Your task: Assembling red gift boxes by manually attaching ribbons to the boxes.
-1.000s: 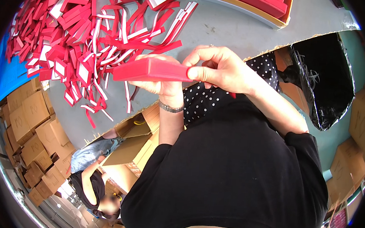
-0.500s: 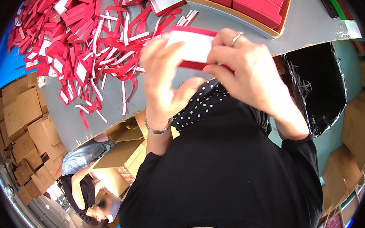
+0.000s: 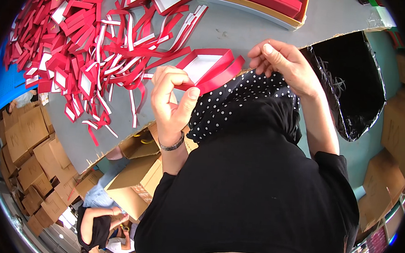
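A shallow red box (image 3: pixel 198 67) with a white inside tilts over the table's front edge. Along its near side runs a curved red strip (image 3: pixel 224 77), standing away from the wall at its right end. My left hand (image 3: pixel 171 96) is closed on the box's left end, thumb and fingers pinching where box and strip meet; some fingertips are hidden. To the right, my right hand (image 3: pixel 285 64) is raised apart from the box, fingers loosely bent, with nothing visible in it. Long red and white strips (image 3: pixel 187 30) lie just beyond the box.
A big heap of small red boxes (image 3: pixel 64 30) covers the grey table's left side. An open carton (image 3: pixel 251 13) of red boxes stands at the back. Beside my right arm hangs a black bag (image 3: pixel 362 85). Brown cartons (image 3: pixel 30 134) are stacked at left; another person (image 3: pixel 96 226) is at lower left.
My right hand has let go of the box and moved away to the right. The left hand keeps the box, now lower and tilted, with the curved strip showing along it.
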Available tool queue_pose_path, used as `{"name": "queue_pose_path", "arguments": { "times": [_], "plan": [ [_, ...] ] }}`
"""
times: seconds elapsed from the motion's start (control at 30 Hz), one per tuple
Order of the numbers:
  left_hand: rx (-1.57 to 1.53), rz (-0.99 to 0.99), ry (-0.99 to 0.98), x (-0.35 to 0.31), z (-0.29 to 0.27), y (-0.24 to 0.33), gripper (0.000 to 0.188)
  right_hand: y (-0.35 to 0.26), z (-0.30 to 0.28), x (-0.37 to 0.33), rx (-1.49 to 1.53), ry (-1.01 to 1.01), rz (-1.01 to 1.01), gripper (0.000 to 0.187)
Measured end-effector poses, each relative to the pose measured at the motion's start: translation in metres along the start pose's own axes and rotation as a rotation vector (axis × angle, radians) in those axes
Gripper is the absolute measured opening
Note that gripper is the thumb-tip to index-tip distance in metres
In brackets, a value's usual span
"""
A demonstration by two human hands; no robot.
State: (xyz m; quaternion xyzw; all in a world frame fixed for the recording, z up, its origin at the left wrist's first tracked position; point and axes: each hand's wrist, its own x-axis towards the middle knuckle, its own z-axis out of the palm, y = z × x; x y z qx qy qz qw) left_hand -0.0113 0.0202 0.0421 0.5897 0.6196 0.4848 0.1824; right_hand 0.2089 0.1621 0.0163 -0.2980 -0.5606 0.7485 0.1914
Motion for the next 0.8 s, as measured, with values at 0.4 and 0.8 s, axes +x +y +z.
{"name": "queue_pose_path", "arguments": {
  "times": [0.4,0.8],
  "plan": [
    [-0.147,-0.031,0.004,-0.002,0.002,0.0,0.031,0.028,0.008,-0.003,0.399,0.002,0.141,0.026],
    [-0.302,-0.082,0.109,-0.006,0.017,-0.007,0.033,0.025,0.017,0.0,-0.018,0.319,-0.247,0.016]
  ]
}}
